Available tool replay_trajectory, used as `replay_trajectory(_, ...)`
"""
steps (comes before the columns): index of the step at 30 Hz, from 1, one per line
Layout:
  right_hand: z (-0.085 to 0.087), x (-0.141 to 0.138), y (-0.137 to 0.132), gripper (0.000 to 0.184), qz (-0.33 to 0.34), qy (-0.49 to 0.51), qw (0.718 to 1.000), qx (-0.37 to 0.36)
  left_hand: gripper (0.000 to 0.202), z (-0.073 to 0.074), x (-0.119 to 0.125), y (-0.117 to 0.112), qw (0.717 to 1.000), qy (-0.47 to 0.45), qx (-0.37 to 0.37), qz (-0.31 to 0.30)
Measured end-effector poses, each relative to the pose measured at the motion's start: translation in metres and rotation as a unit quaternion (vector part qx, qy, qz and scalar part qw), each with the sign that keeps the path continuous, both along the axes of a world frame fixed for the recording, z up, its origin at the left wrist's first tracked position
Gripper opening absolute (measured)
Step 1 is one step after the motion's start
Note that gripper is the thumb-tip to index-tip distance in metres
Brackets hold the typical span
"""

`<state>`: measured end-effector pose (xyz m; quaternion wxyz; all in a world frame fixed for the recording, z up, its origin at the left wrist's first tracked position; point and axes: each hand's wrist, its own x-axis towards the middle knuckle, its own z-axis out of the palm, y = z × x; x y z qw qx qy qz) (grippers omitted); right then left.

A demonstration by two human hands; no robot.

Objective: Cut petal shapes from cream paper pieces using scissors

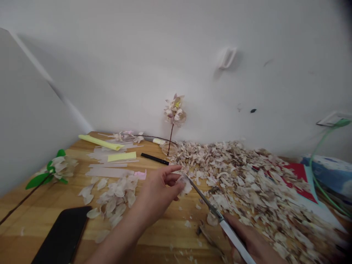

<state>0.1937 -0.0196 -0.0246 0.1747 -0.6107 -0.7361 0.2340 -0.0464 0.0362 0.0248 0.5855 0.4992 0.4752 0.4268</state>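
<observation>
My left hand is in the middle of the table, thumb and fingers pinching a thin, pale, petal-like piece. From the lower right, my right hand grips scissors with a white handle, seen nearly edge-on. Their tips reach the pinched piece; whether the blades are apart I cannot tell. Left of my left forearm lies a small heap of similar pale pieces. A large pile of papery, cream and brownish flakes spreads to the right.
A handmade flower stands upright against the wall. Another flower with green leaves lies at the left, above a black phone. Paper strips, yellow paper and a black pen lie behind my left hand. A green cord hangs at right.
</observation>
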Motion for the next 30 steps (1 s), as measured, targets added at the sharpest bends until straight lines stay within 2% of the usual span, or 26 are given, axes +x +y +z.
replay_trajectory(5,-0.010,0.015,0.000,0.057,0.015,-0.051,0.998,-0.034,0.050,-0.001,0.000,0.001,1.000,0.011,0.009,-0.002)
replay_trajectory(12,-0.006,0.019,0.002,0.060,0.009,-0.078,0.997,-0.028,0.050,0.000,-0.003,0.000,0.998,0.054,0.028,0.004)
replay_trajectory(18,0.002,0.016,0.005,0.036,0.061,-0.071,0.996,-0.011,0.052,0.004,-0.007,0.000,0.995,0.092,0.033,-0.017)
replay_trajectory(21,0.005,0.016,0.007,0.030,0.067,-0.078,0.995,-0.017,0.050,0.003,-0.010,0.000,0.993,0.108,0.042,-0.036)
replay_trajectory(27,-0.006,0.030,0.009,0.048,0.043,-0.089,0.995,-0.014,0.051,0.003,-0.014,0.001,0.990,0.117,0.030,-0.069)
replay_trajectory(30,-0.009,0.034,0.009,0.038,0.044,-0.093,0.995,-0.016,0.049,0.004,-0.016,0.000,0.987,0.137,0.035,-0.073)
